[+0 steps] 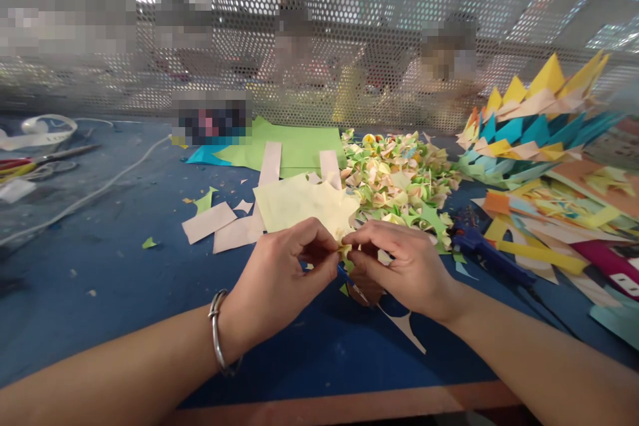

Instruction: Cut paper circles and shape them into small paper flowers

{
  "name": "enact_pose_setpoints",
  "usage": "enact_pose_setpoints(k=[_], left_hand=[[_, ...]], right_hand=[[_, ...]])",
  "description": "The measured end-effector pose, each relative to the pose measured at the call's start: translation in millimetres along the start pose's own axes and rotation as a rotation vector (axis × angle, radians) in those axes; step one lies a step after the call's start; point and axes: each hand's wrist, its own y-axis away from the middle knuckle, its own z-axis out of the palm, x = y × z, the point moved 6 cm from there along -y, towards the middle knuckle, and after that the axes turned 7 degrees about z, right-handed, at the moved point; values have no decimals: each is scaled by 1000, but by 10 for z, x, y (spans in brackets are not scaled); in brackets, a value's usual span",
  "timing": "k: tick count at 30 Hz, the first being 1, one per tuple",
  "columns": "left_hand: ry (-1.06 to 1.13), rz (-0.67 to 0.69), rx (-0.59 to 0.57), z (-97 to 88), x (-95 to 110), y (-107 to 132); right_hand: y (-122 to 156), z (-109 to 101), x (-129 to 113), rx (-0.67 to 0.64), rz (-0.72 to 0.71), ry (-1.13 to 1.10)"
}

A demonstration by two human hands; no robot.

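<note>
A: Largest from where I stand: the grey screen along the back, full of round holes. Blurred people show through it.

B: Next, the table. Blue top, reddish-brown near edge, paper scraps scattered over it.

A: The tiered paper ornament?

B: Far side, to the worker's right. Points in yellow, blue and pale tones. Left of it, a heap of small folded bits, mostly green, cream and pinkish.

A: Green sheets?

B: Flat, left of the heap, near the screen. The cream sheet lies nearer the worker; its right edge is cut in scallops.

A: Hands?

B: Both in front of that sheet, facing each other, fingertips nearly meeting. The left hand has a bracelet at its wrist. The right hand has a blue glue gun just beyond it, on the table.

A: Smaller items?

B: Pale pink strips left of the cream sheet. Smallest noted: a yellow paper piece, between the two sets of fingertips, above the table.

A: State of the fingers?

B: Left thumb and forefinger pinch the piece from one side, right thumb and forefinger from the other. Remaining fingers curl inward, partly hidden. Fold of the piece: too small to tell.
</note>
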Motion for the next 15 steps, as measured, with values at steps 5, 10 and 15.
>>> enact_pose_setpoints(k=[5, 10, 15], left_hand=[[-33, 17, 0, -14, 15, 0], [-109, 70, -4, -29, 52, 15], [-163, 85, -27, -20, 63, 19]], right_hand=[[4, -4, -26, 13, -39, 23], [14, -7, -37, 34, -58, 37], [18, 12, -11, 11, -50, 50]])
